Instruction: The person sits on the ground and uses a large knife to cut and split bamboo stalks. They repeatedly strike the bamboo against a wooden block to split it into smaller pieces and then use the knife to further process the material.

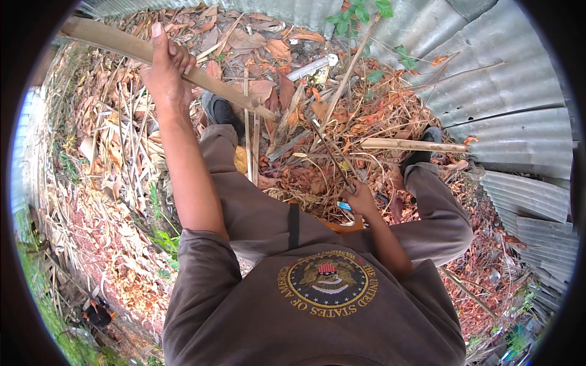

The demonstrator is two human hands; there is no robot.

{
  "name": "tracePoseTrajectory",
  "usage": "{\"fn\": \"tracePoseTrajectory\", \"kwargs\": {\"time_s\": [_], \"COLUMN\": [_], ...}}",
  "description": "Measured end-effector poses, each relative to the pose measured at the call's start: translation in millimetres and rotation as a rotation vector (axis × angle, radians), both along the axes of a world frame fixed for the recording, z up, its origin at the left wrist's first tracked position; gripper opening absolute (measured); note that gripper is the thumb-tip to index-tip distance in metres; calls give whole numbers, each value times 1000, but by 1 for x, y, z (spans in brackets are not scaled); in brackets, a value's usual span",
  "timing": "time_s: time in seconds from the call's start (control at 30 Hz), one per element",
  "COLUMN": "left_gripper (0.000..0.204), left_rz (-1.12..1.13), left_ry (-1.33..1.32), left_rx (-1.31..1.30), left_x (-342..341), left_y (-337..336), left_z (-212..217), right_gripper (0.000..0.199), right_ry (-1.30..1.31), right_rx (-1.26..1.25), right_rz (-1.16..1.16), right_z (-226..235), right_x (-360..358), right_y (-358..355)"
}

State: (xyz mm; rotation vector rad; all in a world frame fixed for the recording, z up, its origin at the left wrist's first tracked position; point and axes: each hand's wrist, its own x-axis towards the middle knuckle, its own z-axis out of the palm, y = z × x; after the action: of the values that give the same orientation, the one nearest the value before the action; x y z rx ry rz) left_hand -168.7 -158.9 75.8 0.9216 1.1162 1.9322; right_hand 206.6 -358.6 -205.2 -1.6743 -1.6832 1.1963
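A split length of bamboo (229, 93) slants from the upper left down toward the middle, its lower end over the leaf litter between my feet. My left hand (168, 70) is wrapped round it, thumb lying along the top. Lower and to the right, my right hand (361, 200) is closed on a long, thin dark blade (332, 155). The blade points up and left, its tip near the bamboo's lower end. Its handle is mostly hidden in my fingers. Something small and bright blue (345, 206) shows beside that hand.
Dry leaves (110, 238) and loose sticks cover the ground. A short bamboo piece (415, 145) lies by my right shoe (421, 149). Corrugated metal sheets (506, 97) stand at the right and top. A green climbing plant (354, 21) hangs at the top.
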Motion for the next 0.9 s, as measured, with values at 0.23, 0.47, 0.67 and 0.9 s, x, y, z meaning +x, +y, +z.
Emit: {"fn": "tracePoseTrajectory", "kwargs": {"time_s": [0.23,0.47,0.67,0.9], "left_gripper": [36,40,40,39], "left_rz": [43,7,46,80], "left_ry": [-166,-200,-156,-256], "left_rx": [-126,-247,-272,-99], "left_x": [-29,-16,-22,-66], "left_y": [-16,-15,-20,-64], "left_z": [-16,-10,-3,12], "right_gripper": [18,27,21,10], "right_ry": [303,115,73,389], "right_rx": [-16,-57,-12,163], "right_rz": [-457,-815,-684,-510], "right_z": [-63,-132,-146,-65], "right_x": [-55,-94,-85,-97], "right_y": [136,228,229,164]}}
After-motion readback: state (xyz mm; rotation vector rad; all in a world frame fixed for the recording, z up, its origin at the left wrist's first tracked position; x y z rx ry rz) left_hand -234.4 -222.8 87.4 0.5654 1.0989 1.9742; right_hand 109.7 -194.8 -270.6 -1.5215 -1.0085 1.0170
